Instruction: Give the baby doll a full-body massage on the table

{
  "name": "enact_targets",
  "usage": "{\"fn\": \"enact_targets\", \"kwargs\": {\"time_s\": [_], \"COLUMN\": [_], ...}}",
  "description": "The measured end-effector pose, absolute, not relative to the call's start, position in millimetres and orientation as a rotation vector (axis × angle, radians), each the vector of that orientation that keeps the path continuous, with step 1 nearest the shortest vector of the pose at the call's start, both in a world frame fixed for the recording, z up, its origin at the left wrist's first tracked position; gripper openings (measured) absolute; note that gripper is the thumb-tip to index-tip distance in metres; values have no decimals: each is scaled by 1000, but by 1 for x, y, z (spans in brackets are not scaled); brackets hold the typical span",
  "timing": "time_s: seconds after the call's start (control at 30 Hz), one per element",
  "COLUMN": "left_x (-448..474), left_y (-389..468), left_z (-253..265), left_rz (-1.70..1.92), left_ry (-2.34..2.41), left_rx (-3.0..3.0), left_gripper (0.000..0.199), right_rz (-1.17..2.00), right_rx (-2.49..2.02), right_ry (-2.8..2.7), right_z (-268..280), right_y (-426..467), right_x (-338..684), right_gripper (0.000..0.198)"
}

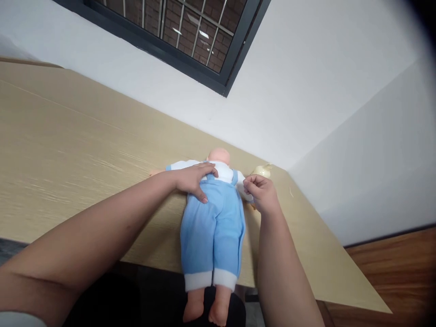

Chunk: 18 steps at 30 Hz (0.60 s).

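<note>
A pale wood-grained counter has a white wall behind its far edge. Above that edge, a dark-framed window shows metal bars, brickwork and bright reflections. Past the right edge lies brown wood grain.

The left hand lies on a doll on the surface, and the right hand is by its arm.

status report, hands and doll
Left hand spread on doll in white top, light-blue overalls. Right hand curled beside its white sleeve, grip unclear. Feet overhang pale wood-look tabletop. Cream rounded object beyond right hand.
</note>
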<state>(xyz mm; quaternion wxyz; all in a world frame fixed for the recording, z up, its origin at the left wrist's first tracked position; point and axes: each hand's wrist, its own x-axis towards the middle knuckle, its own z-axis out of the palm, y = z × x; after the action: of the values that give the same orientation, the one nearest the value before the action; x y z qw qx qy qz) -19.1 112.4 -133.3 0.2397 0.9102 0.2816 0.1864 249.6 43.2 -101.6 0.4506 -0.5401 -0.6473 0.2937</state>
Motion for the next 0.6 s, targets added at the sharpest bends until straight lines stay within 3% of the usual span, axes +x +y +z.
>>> {"fn": "enact_targets", "kwargs": {"time_s": [0.23,0.6], "left_x": [-19,-19], "left_y": [113,112], "left_z": [-135,-134], "left_rz": [547,544], "left_ry": [765,765], "left_rx": [2494,2490], "left_gripper": [90,88], "right_rz": [862,457], "right_rx": [-1431,-1520], "right_ry": [-2025,-2263], "right_z": [-104,-116], "right_y": [-13,-50], "right_x": [254,245], "right_gripper": [7,15]}}
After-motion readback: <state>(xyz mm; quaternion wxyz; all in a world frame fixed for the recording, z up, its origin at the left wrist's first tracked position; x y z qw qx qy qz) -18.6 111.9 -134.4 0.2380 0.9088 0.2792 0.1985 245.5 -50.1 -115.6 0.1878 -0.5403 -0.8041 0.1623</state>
